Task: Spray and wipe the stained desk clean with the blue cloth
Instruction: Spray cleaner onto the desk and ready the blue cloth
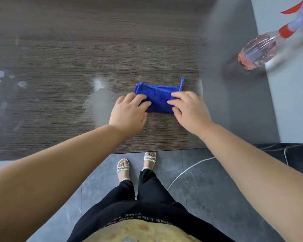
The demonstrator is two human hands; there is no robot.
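Observation:
A folded blue cloth [157, 98] lies flat on the dark wood-grain desk [112, 41], near its front edge. My left hand [129, 112] rests its fingertips on the cloth's left end. My right hand [189, 110] has its fingers laid over the right end, the thumb tucked at the cloth's near edge. A whitish wet smear [98, 91] spreads on the desk just left of the cloth. A clear spray bottle [259, 51] of pink liquid, with a red collar and trigger, stands at the far right on the grey part of the desk.
Pale smudges [0, 81] mark the desk's left side. The desk's front edge [147, 150] runs just beyond my feet. A white cable [185, 172] crosses the grey tiled floor. A pale wall [290, 84] bounds the right side.

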